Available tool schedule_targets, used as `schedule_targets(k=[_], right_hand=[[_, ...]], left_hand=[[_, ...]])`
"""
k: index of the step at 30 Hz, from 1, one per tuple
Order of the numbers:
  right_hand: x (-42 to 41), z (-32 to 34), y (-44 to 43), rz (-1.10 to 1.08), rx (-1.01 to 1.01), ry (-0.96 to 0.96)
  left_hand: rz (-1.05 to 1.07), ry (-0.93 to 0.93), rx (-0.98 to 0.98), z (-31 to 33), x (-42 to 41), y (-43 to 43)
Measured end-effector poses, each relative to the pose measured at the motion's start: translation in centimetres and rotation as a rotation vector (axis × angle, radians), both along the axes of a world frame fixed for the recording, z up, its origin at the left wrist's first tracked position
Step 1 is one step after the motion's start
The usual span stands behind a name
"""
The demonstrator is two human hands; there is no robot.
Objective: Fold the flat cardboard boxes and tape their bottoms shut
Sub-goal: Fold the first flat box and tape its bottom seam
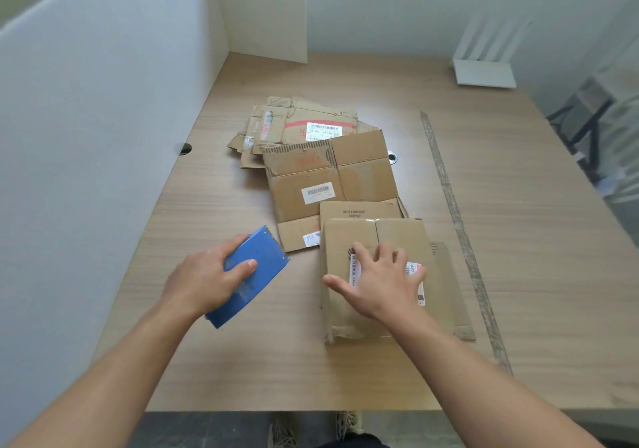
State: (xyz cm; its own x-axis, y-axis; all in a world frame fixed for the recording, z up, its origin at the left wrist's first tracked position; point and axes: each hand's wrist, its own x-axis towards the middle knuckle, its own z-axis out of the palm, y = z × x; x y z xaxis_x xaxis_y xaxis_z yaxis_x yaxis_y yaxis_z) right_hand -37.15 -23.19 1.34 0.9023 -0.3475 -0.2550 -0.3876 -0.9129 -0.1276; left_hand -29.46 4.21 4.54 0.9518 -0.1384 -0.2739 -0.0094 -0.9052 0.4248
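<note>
A folded cardboard box (349, 316) stands on the wooden table (518, 205), its closed flaps facing up with clear tape along the seam. My right hand (380, 285) rests flat on top of it, fingers spread over a white label. To its left, my left hand (207, 278) grips a blue tape dispenser (256, 261), thumb curled over its upper face. Behind the box lies a flat cardboard box (332, 185) with a barcode label, and farther back a pile of flat boxes (304, 122).
White partition walls (103, 119) close off the left side and the back. A white rack (484, 67) stands at the far right corner. A strip of old tape (453, 219) runs down the table right of the boxes. A small round metal thing (393, 157) lies beside the flat box.
</note>
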Motion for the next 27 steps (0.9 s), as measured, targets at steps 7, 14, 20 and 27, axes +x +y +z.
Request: schedule_targets(k=[7, 14, 20, 27], right_hand=[[0.0, -1.1, 3.0, 0.101, 0.035, 0.177], [-6.0, -0.5, -3.3, 0.456, 0.021, 0.291], [-7.7, 1.0, -4.8, 0.146, 0.126, 0.126], [-4.3, -0.9, 1.6, -0.41, 0.036, 0.098]], left_hand=[[-0.004, -0.005, -0.041, 0.5, 0.3, 0.7], [-0.053, 0.006, -0.073, 0.4, 0.9, 1.1], [-0.095, 0.014, -0.081, 0.2, 0.9, 0.7], [-0.168, 0.01, -0.114, 0.2, -0.1, -0.5]])
